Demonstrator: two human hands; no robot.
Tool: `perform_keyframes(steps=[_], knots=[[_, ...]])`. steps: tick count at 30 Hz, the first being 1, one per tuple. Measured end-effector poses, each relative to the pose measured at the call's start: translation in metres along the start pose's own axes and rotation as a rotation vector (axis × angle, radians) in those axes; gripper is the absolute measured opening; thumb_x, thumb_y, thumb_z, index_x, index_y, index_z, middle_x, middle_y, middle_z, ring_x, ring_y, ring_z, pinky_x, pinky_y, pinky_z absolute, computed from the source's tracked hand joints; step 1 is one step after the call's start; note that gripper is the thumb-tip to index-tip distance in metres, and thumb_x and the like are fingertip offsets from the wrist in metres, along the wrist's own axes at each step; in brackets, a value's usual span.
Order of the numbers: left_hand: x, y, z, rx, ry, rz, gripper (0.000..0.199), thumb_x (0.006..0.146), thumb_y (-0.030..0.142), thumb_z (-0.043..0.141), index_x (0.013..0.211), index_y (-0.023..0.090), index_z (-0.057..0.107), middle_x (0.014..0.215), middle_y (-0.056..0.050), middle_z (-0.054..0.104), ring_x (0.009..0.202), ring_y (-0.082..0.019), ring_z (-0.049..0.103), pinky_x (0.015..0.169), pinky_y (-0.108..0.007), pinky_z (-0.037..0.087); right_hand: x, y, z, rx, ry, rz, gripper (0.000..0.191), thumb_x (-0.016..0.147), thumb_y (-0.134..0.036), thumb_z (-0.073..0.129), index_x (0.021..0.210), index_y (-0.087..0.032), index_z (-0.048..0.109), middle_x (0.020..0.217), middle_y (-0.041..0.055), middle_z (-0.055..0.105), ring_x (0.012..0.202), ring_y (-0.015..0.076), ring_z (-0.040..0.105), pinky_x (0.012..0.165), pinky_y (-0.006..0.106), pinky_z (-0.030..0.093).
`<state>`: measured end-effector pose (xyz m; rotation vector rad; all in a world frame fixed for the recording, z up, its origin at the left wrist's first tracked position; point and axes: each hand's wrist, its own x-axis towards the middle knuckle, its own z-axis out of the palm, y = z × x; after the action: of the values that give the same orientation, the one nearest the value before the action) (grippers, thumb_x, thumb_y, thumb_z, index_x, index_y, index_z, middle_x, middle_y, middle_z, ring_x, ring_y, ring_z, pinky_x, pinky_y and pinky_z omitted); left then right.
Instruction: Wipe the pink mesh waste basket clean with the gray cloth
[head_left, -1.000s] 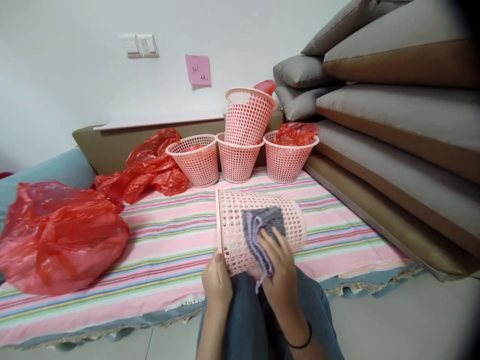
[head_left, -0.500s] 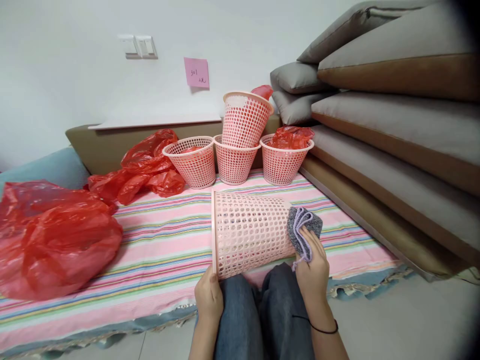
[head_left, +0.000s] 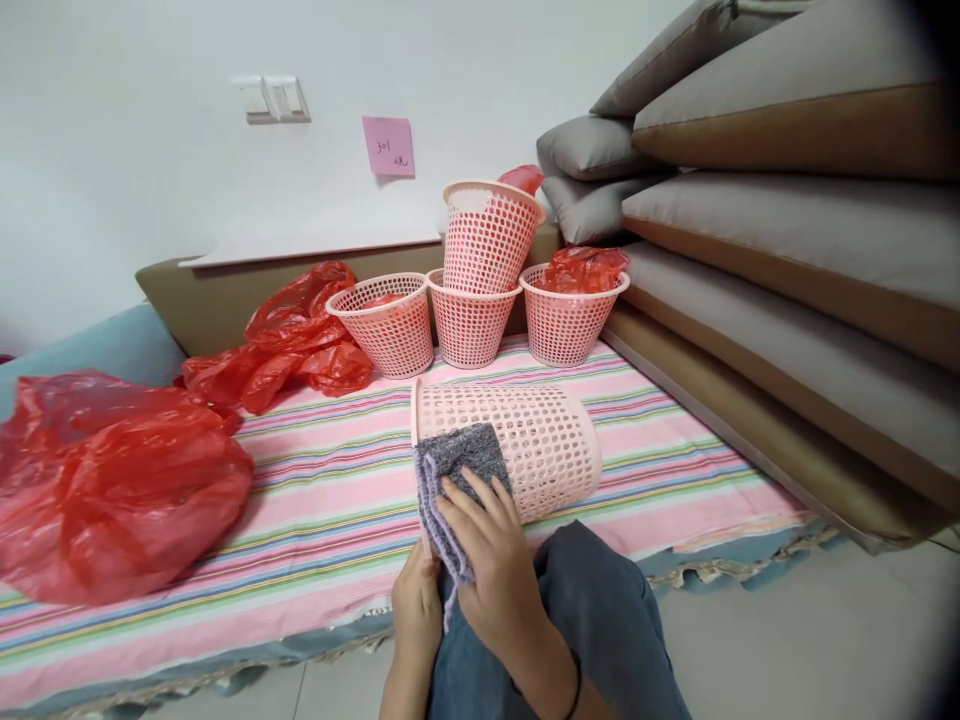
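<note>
A pale pink plastic wastebasket (head_left: 551,440) with a mesh of holes lies on its side above my knees, its rim to the left and its base to the right. My left hand (head_left: 417,598) grips the rim at its lower edge, fingers partly hidden behind it. My right hand (head_left: 491,555) presses a folded grey cloth (head_left: 465,452) with lilac edging flat against the basket's side, close to the rim. The fingers lie over the cloth, and its lilac edge hangs past the rim.
Several similar baskets stand at the back, one tilted basket (head_left: 491,238) set inside another, with red plastic bags in some. Loose red bags (head_left: 120,480) lie at the left on the striped cover (head_left: 322,500). Stacked grey-brown cushions (head_left: 787,240) rise at the right.
My right hand has carried the cloth leftward along the basket's side, from the base end to near the rim. My left hand keeps its hold on the rim.
</note>
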<state>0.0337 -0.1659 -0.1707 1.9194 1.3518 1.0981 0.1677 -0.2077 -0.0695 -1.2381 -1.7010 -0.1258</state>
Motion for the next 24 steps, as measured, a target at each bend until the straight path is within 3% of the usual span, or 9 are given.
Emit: perform_keyframes(steps=[3,7,10,15,18,23,24], knots=[[-0.002,-0.002,0.0,-0.007,0.006,0.003,0.065,0.095,0.062,0.023,0.104,0.021,0.073,0.101,-0.012,0.075,0.102,-0.028,0.068,0.087,-0.041,0.053,-0.006,0.02,-0.01,-0.028,0.009,0.031,0.065,0.069,-0.002,0.041,0.131,-0.018,0.054,0.139,0.0069,0.06,0.14,0.0254,0.04,0.117,0.055,0.025],[-0.005,0.0,0.002,-0.033,0.038,-0.023,0.063,0.093,0.065,0.027,0.092,0.022,0.074,0.089,-0.01,0.074,0.093,-0.028,0.068,0.08,-0.039,0.054,-0.018,0.071,-0.035,-0.107,0.116,0.159,0.071,0.065,-0.004,0.041,0.134,-0.02,0.055,0.142,0.0067,0.057,0.141,0.0276,0.039,0.114,0.059,0.031],[-0.008,0.0,0.002,-0.078,0.037,-0.012,0.059,0.095,0.061,0.029,0.094,0.022,0.073,0.095,-0.01,0.074,0.093,-0.026,0.068,0.082,-0.038,0.054,-0.027,0.105,-0.053,-0.149,0.205,0.261,0.067,0.069,-0.005,0.042,0.132,-0.021,0.058,0.139,0.0069,0.059,0.139,0.028,0.042,0.112,0.058,0.037],[-0.007,0.001,-0.002,-0.137,0.036,-0.049,0.059,0.097,0.059,0.026,0.092,0.02,0.07,0.105,-0.011,0.074,0.097,-0.026,0.067,0.088,-0.039,0.052,-0.035,0.122,-0.062,-0.187,0.183,0.271,0.067,0.07,-0.005,0.041,0.133,-0.022,0.058,0.139,0.0064,0.059,0.139,0.0285,0.042,0.112,0.059,0.038],[0.007,0.018,-0.009,-0.157,0.063,-0.062,0.059,0.095,0.06,0.026,0.093,0.019,0.068,0.099,-0.011,0.073,0.094,-0.026,0.067,0.085,-0.039,0.052,-0.036,0.118,-0.058,-0.211,0.184,0.254,0.07,0.068,-0.005,0.041,0.134,-0.022,0.057,0.141,0.0062,0.058,0.139,0.0293,0.041,0.112,0.062,0.037],[0.04,0.073,-0.012,-0.259,0.154,-0.027,0.043,0.094,0.054,0.04,0.112,0.019,0.059,0.108,-0.009,0.07,0.101,-0.023,0.065,0.086,-0.034,0.049,-0.04,0.123,-0.055,-0.224,0.186,0.236,0.071,0.068,-0.005,0.041,0.135,-0.023,0.055,0.142,0.0057,0.056,0.14,0.0296,0.041,0.111,0.061,0.039],[0.045,0.081,-0.009,-0.263,0.17,-0.037,0.041,0.094,0.053,0.042,0.113,0.02,0.057,0.101,-0.007,0.07,0.094,-0.021,0.066,0.08,-0.032,0.049,-0.042,0.126,-0.055,-0.233,0.186,0.227,0.071,0.068,-0.005,0.042,0.135,-0.023,0.055,0.142,0.0059,0.056,0.139,0.0301,0.041,0.11,0.061,0.039]])
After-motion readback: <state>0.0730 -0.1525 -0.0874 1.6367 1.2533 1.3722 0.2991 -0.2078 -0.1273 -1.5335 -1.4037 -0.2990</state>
